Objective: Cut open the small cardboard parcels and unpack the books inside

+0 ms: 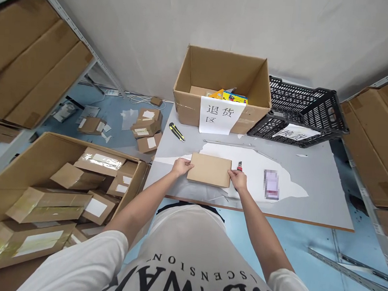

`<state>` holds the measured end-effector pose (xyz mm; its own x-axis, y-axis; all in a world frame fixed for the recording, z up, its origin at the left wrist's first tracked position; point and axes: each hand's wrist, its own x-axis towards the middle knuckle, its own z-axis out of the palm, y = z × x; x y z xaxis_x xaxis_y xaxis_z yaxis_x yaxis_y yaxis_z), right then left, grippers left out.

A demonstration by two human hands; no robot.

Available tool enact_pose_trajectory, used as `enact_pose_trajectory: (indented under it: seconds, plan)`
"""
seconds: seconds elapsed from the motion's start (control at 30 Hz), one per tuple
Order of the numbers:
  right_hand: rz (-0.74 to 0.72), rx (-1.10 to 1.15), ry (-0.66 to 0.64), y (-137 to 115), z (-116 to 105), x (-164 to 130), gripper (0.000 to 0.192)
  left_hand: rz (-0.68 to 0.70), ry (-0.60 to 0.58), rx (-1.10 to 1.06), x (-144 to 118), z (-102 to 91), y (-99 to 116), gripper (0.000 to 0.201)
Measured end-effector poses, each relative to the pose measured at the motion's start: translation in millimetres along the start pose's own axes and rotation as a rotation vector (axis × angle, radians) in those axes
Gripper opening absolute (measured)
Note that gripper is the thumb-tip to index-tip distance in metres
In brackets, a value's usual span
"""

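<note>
A small closed cardboard box (210,169) is held just above the table's near part, between my two hands. My left hand (181,167) pinches its left edge, thumb and fingers closed. At the right edge, my right hand (238,180) grips the box with closed fingers. A red utility knife (239,167) shows its blade end above those fingers, apparently tucked in the same hand; most of its handle is hidden. Farther left on the table lies a yellow-and-black utility knife (176,132). White paper (251,168) is spread beneath the box and to its right.
A large carton (188,109) with colourful packages stands at the back, beside a black plastic crate (304,109). A blurred purple item (271,184) lies on the right. At lower left, a big carton (141,177) holds several parcels; more parcels (148,128) sit on the floor.
</note>
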<state>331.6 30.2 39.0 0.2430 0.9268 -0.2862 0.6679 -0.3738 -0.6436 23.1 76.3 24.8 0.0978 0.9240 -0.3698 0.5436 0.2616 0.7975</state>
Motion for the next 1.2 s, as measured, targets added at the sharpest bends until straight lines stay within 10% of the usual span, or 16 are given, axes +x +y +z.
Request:
enact_pose_trajectory:
  seconds: [0.4,0.63,1.2]
  plan:
    - [-0.033,0.214,0.030,21,16,-28,0.045,-0.003,0.062,-0.193,-14,8.6,-32,0.037]
    - [-0.153,0.285,-0.198,51,32,-60,0.069,0.028,-0.019,-0.334,-50,18.5,-62,0.061]
    - [-0.210,0.265,-0.160,31,16,-55,0.042,0.254,-0.016,-0.066,-74,2.1,-20,0.043]
